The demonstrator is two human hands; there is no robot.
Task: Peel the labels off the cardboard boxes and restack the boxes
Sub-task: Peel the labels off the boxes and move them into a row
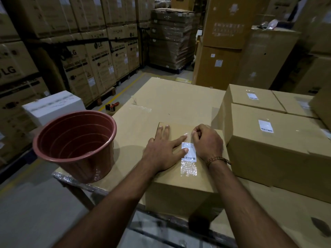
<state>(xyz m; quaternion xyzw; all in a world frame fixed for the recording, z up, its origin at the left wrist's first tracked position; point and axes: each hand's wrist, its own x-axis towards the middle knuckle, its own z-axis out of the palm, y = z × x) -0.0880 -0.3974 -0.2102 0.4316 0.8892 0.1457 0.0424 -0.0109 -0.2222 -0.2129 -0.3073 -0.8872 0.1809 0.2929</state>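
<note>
A small cardboard box sits in front of me on a large flat carton. A white barcode label under clear tape lies on its top. My left hand presses flat on the box top, its thumb tip resting on the label. My right hand is curled at the label's far end, fingertips pinching the lifted edge of the clear tape. To the right stands a bigger box with its own label, and behind it another labelled box.
A reddish-brown plastic bucket stands empty at the left of the large carton. A white box sits beyond it. Tall stacks of cartons line the left and far sides, with a floor aisle between.
</note>
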